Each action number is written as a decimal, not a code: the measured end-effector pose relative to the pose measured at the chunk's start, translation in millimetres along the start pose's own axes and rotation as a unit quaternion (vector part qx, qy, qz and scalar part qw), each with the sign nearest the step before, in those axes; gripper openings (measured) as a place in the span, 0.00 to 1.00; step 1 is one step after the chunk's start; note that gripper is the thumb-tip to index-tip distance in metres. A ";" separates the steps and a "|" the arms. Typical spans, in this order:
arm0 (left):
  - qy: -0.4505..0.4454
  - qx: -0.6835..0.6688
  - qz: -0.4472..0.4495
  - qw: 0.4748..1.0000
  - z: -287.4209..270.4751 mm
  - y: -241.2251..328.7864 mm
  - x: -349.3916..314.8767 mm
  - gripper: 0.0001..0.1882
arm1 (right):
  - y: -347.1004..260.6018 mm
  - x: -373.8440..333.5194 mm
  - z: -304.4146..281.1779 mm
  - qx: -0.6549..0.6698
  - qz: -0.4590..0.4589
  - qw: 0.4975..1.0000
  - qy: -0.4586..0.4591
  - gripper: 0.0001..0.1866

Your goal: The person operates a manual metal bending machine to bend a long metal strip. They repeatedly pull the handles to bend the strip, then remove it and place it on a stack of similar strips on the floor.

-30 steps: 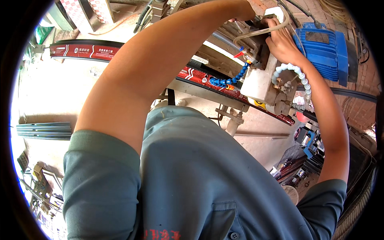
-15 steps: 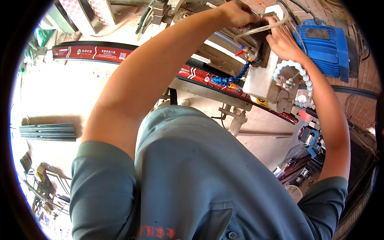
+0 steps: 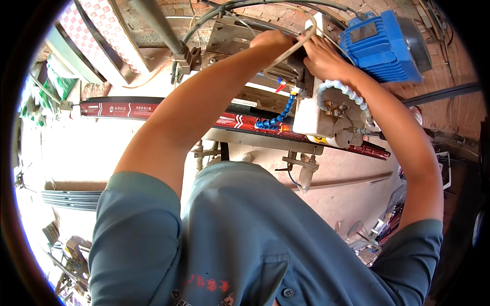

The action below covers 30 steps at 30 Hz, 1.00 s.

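The two bare hands meet near the top of the view. The fingers [image 3: 313,46] of the right hand [image 3: 324,60] point away from the body, side by side and bent at the far side of a dark plate [image 3: 306,84]; their tips are hidden, so whether they pinch anything cannot be told. The left hand [image 3: 274,38] lies to the left, turned inward; its fingers are largely concealed, and their state cannot be told either. A beige hose [image 3: 291,53] crosses between the hands, in front of the right fingertips.

The pale housing [image 3: 309,118] of the machine lies on the wearer's side of the fingers, its long axis running away from the body and crosswise to the red-wrapped profile [image 3: 229,120] beneath. The right hand is the nearer, over the far part of this housing; the left stands off its left side.

Farther out, a red-handled valve [image 3: 280,87] and a blue segmented hose [image 3: 287,108] flank the housing on the left. A white segmented hose [image 3: 352,93] arches on its right, beside the right forearm, and a blue motor [image 3: 380,46] sits beyond. A metal beam [image 3: 255,138] runs along the near side of the profile, above the floor [image 3: 352,199].
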<state>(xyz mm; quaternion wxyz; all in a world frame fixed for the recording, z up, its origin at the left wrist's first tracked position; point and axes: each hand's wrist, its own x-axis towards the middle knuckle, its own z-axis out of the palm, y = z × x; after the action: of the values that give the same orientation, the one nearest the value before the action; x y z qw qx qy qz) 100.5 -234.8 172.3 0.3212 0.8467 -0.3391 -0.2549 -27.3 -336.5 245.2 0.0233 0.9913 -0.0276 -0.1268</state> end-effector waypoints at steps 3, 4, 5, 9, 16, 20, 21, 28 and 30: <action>0.000 0.050 0.110 0.993 2.1 -13.0 -5.6 0.14 | 6.6 -1.2 7.1 0.021 -0.043 0.998 0.047 0.31; 0.092 0.064 0.208 0.972 6.7 -16.3 -15.5 0.13 | 8.8 -3.4 12.0 0.020 -0.054 0.996 0.073 0.29; 0.129 0.060 0.224 0.964 14.6 -26.0 -11.7 0.13 | 1.7 -2.9 13.9 -0.004 -0.066 0.992 0.111 0.28; 0.216 0.033 0.320 0.922 34.2 -41.3 0.4 0.13 | 30.5 7.5 34.6 -0.029 -0.066 0.994 0.087 0.32; 0.099 -0.014 0.174 0.980 5.8 -43.3 -9.9 0.15 | 13.2 -6.4 -12.1 0.196 0.065 0.974 -0.095 0.34; 0.032 -0.321 0.091 0.942 -51.9 -53.0 -65.4 0.28 | 0.4 -94.6 -114.8 0.537 0.029 0.830 -0.151 0.25; 0.060 -0.357 0.094 0.927 -67.1 -51.9 -92.5 0.28 | 6.9 -117.7 -119.4 0.615 -0.056 0.775 -0.134 0.25; 0.596 -0.217 0.320 0.704 -173.8 -26.9 -220.5 0.19 | 10.8 -287.3 -72.7 0.303 0.168 0.740 0.577 0.27; 0.626 -0.157 0.323 0.692 -216.2 -6.9 -224.1 0.20 | 32.2 -283.9 -30.2 0.340 0.202 0.651 0.648 0.25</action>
<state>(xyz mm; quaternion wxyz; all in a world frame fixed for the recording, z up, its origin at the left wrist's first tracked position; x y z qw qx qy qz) 100.2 14.6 358.8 0.6501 0.5858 -0.2670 0.4036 -295.6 -350.2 347.0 -0.2787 0.7299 -0.2464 0.5734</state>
